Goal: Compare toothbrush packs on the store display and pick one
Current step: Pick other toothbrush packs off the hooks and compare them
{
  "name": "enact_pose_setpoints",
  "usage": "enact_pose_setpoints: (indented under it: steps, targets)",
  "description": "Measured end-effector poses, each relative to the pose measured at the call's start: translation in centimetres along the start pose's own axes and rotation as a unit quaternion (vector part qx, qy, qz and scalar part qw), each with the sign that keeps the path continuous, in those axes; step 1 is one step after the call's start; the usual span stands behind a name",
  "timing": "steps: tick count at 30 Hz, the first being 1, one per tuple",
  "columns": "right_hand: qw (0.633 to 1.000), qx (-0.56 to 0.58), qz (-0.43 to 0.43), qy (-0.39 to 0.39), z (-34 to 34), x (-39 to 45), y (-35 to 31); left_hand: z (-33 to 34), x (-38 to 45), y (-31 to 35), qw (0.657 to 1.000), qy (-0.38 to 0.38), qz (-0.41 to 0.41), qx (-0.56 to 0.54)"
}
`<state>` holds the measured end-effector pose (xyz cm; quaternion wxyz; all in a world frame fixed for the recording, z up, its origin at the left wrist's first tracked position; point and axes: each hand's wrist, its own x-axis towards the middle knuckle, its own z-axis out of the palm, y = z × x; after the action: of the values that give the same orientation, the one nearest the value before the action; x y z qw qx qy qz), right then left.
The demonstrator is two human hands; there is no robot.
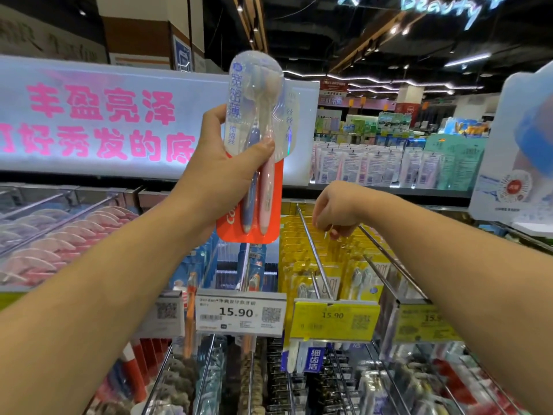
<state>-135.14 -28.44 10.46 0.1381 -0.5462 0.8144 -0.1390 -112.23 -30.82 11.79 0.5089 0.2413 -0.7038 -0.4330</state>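
Observation:
My left hand [221, 172] holds a toothbrush pack [256, 121] upright in front of the display. The pack has a clear blister top, a red card bottom, and a blue and a pink brush inside. My right hand [336, 209] is lower and to the right, with its fingers curled down over the top of the yellow toothbrush packs [308, 265] that hang on a metal peg [314, 256]. The fingertips pinch at the top edge of a yellow pack; whether they grip it is unclear.
Price tags reading 15.90 hang at the peg ends, one white [239, 313], one yellow [335, 320]. Pink packs [59, 244] hang on pegs at the left. More packs fill the lower pegs. A lit sign with pink characters [98, 115] spans the top.

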Motion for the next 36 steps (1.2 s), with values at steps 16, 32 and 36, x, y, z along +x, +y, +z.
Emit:
enact_pose_setpoints:
  steps: [16,32,36]
  targets:
    - [0.999,-0.019,-0.022,0.029,1.2,0.6,-0.1,0.2,-0.1,-0.2,1.0,0.004,0.001,-0.004]
    - [0.999,0.041,0.015,0.029,1.1,1.7,0.0,0.0,0.2,-0.6,1.0,0.002,-0.003,-0.005]
    - [0.998,-0.005,0.017,0.062,0.6,2.7,-0.5,0.2,0.2,-0.5,1.0,-0.003,-0.005,-0.006]
